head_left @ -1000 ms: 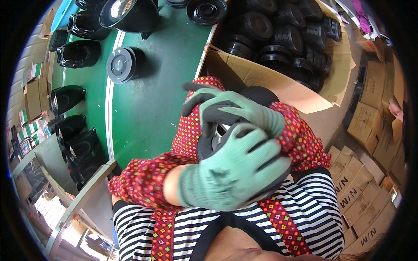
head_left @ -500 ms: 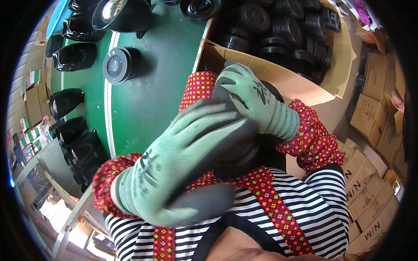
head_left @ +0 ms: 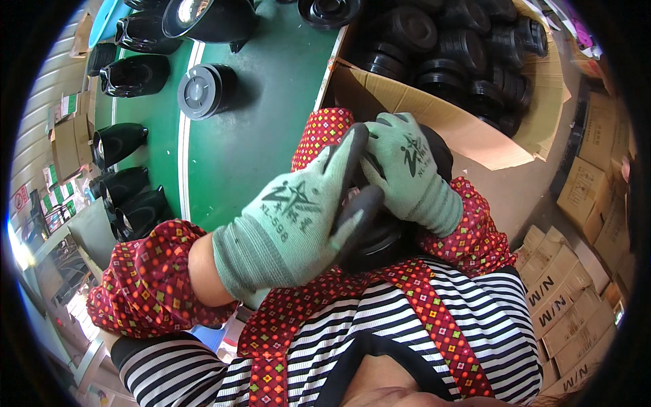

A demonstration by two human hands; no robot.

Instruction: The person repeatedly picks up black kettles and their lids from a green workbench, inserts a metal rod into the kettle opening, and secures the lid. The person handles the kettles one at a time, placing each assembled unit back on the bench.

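Several glossy black curved housings (head_left: 135, 76) stand on the green table. Against my lap is a black round part (head_left: 376, 247) with a ridged rim, mostly covered by my gloves. My right hand (head_left: 400, 159), in a pale green glove with dark palm, curls its fingers over the far side of this part. My left hand (head_left: 305, 203), gloved alike, lies over the part's near left side. Its fingers are stretched out together, their tips by the right hand's fingers, and its thumb stands apart. What lies under the left palm is hidden.
A stack of black round lids (head_left: 203, 91) sits on the green table (head_left: 264, 129). An open cardboard box (head_left: 447, 125) beside it holds many black round parts. Folded cartons (head_left: 556, 298) lean at the right. A black round piece (head_left: 329, 10) lies at the far table edge.
My left hand, blurred before, has swung up and away from my chest, its thumb now nearer the right hand. My right hand stays on the black part. The view has shifted slightly.
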